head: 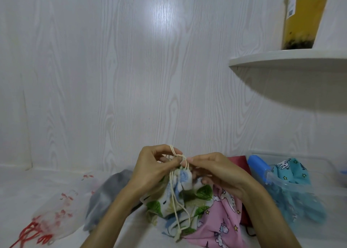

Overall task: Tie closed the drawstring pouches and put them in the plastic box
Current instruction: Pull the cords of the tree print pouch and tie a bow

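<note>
Nearest, a pink pouch (221, 221) w/ unicorns & yellow stars is seen low on the white tabletop (18, 191), right of centre. Just left of it, touching it, a leaf-print pouch (199, 195) w/ green leaves is held up. Its top is bunched shut, & cream cords (176, 200) hang down its front to a knot at the bottom.

The left hand (150, 170) is raised over the pouch, wrist bent, thumb & fingers curled & pinched on the cords near the top. The right hand (214, 172) comes in from the right, fingers curled, thumb tip pressed on the same cords by the left thumb. So both grips are closed on the cords. A loop of cord sticks up between the hands.

At the left, a see-through pouch (54, 215) w/ red marks & red strings lies flat. A grey pouch (105, 197) lies behind the left arm. A dark red pouch (238, 161) shows behind the right hand.

At the right, a clear plastic box (293, 184) w/ a blue clip holds a teal pouch (293, 170) w/ stars. Writing on it is too blurry to read.

Farther up, a white shelf (281, 60) on the wall carries a yellow drink cup (302, 16). Its label is too small to read.
</note>
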Motion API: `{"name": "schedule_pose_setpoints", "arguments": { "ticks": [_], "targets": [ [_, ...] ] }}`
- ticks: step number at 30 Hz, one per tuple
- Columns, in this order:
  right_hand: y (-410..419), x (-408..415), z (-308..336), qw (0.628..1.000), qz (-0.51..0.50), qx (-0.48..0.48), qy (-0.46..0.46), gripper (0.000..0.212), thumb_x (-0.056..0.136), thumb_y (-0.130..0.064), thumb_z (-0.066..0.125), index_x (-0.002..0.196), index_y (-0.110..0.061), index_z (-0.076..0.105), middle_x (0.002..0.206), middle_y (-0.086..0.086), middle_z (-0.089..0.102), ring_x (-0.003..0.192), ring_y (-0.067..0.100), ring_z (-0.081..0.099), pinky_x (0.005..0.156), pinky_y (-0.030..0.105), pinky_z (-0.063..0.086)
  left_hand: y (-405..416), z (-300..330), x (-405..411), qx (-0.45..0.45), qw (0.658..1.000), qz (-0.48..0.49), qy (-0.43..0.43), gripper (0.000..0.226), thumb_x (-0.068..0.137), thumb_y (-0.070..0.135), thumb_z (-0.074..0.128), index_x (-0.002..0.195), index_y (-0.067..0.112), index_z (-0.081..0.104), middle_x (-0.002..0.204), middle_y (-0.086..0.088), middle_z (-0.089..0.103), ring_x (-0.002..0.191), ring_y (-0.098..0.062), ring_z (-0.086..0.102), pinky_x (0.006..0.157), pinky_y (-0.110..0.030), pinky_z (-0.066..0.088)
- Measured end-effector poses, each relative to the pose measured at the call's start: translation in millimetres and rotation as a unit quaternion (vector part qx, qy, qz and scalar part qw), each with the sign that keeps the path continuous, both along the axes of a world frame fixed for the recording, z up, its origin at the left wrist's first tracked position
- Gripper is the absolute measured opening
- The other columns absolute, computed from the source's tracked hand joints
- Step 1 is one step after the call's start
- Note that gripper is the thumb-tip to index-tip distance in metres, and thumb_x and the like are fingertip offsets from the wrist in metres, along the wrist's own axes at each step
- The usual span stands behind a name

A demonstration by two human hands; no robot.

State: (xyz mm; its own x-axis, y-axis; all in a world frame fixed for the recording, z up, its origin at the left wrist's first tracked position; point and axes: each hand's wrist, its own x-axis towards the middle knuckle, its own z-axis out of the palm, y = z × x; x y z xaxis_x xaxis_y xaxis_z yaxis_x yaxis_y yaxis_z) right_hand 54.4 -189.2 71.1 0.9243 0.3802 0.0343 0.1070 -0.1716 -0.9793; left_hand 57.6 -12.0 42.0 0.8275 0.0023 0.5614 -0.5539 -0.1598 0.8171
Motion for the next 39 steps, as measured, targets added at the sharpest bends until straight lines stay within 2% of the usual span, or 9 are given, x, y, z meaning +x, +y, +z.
{"name": "schedule_pose_setpoints", "arguments": {
  "ticks": [4, 9, 16, 26, 28, 30, 32, 36, 39],
  "targets": [
    [0.3, 1.9, -3.6, 0.998, 0.017, 0.029, 0.053, 0.019, 0.09, -0.02, 0.062, 0.1, -0.005, 0.066, 0.082, 0.008, 0.071, 0.066, 0.014, 0.067, 0.046, 0.014, 0.044, -1.7, -1.0, -1.7, -0.022, 1.0, -0.015, -0.005, 0.013, 0.075, 0.007, 0.076, 0.073, 0.02, 0.076, 0.069, 0.003, 0.071, 0.06, -0.006, 0.056, 0.06, -0.015, 0.049],
    [2.1, 4.9, -8.4, 0.999, 0.033, -0.025, -0.001, 0.024, 0.085, -0.016, 0.068, 0.108, -0.013, 0.071, 0.073, 0.002, 0.065, 0.057, 0.006, 0.057, 0.047, 0.015, 0.04, -5.4, -1.8, -4.9, -0.039, 0.999, -0.036, 0.008, 0.012, 0.073, 0.003, 0.076, 0.072, 0.015, 0.076, 0.073, -0.001, 0.071, 0.066, -0.007, 0.062, 0.062, -0.014, 0.05],
    [5.8, 8.0, -14.9, 0.999, 0.019, 0.034, -0.026, 0.016, 0.084, -0.013, 0.067, 0.098, -0.009, 0.074, 0.061, 0.002, 0.06, 0.045, 0.004, 0.047, 0.041, 0.014, 0.034, -3.0, 7.0, -8.0, -0.127, 0.982, -0.095, 0.106, 0.011, 0.075, -0.004, 0.069, 0.08, 0.004, 0.074, 0.067, -0.003, 0.074, 0.061, -0.009, 0.07, 0.056, -0.013, 0.052],
    [-5.9, 12.3, -15.2, 0.995, -0.006, 0.016, -0.094, 0.013, 0.073, -0.025, 0.076, 0.082, -0.015, 0.074, 0.067, 0.003, 0.064, 0.053, 0.009, 0.053, 0.051, 0.02, 0.043, 11.2, 5.4, -5.1, -0.023, 0.974, -0.155, 0.164, 0.02, 0.085, 0.017, 0.063, 0.101, 0.012, 0.075, 0.092, -0.007, 0.076, 0.083, -0.011, 0.07, 0.064, -0.014, 0.051],
    [-2.1, 10.5, -15.0, 0.969, -0.095, -0.087, -0.212, 0.008, 0.081, -0.02, 0.069, 0.073, -0.019, 0.067, 0.066, -0.004, 0.062, 0.06, 0.008, 0.053, 0.06, 0.024, 0.043, 9.1, 4.9, -2.0, -0.002, 0.982, -0.14, 0.131, 0.018, 0.087, 0.014, 0.063, 0.099, 0.01, 0.075, 0.089, -0.006, 0.076, 0.081, -0.012, 0.071, 0.071, -0.016, 0.054],
    [7.2, 9.2, -18.5, 0.865, -0.203, -0.256, -0.38, 0.015, 0.081, -0.026, 0.061, 0.068, -0.023, 0.054, 0.063, -0.006, 0.056, 0.059, 0.007, 0.049, 0.059, 0.023, 0.036, 5.2, 3.2, 1.3, 0.014, 0.99, -0.108, 0.089, 0.014, 0.088, 0.012, 0.063, 0.092, 0.011, 0.075, 0.08, -0.001, 0.076, 0.068, -0.006, 0.065, 0.069, -0.015, 0.052],
    [15.6, 5.0, -18.4, 0.781, -0.269, -0.322, -0.464, 0.016, 0.079, -0.026, 0.057, 0.069, -0.021, 0.046, 0.066, -0.006, 0.05, 0.06, 0.011, 0.046, 0.055, 0.026, 0.029, 3.0, 2.5, 2.7, 0.02, 0.993, -0.095, 0.069, 0.014, 0.089, 0.011, 0.061, 0.09, 0.009, 0.075, 0.078, -0.002, 0.076, 0.065, -0.006, 0.061, 0.066, -0.015, 0.05],
    [1.1, 10.9, -14.6, 0.781, -0.369, -0.264, -0.429, 0.006, 0.084, -0.023, 0.058, 0.08, -0.019, 0.057, 0.077, -0.007, 0.059, 0.066, 0.011, 0.052, 0.051, 0.016, 0.03, 9.5, 4.7, 5.8, 0.002, 0.997, -0.068, 0.048, 0.015, 0.089, 0.01, 0.061, 0.093, 0.002, 0.073, 0.081, -0.007, 0.076, 0.068, -0.009, 0.065, 0.066, -0.017, 0.052],
    [-25.1, 16.6, -13.6, 0.784, -0.442, -0.208, -0.382, 0.01, 0.087, -0.025, 0.061, 0.09, -0.022, 0.07, 0.08, -0.003, 0.07, 0.067, 0.01, 0.054, 0.052, 0.021, 0.034, 13.6, 5.2, 7.2, -0.007, 0.997, -0.055, 0.047, 0.016, 0.09, 0.009, 0.06, 0.094, -0.002, 0.071, 0.083, -0.01, 0.075, 0.065, -0.009, 0.063, 0.063, -0.014, 0.051]
  ]
}}
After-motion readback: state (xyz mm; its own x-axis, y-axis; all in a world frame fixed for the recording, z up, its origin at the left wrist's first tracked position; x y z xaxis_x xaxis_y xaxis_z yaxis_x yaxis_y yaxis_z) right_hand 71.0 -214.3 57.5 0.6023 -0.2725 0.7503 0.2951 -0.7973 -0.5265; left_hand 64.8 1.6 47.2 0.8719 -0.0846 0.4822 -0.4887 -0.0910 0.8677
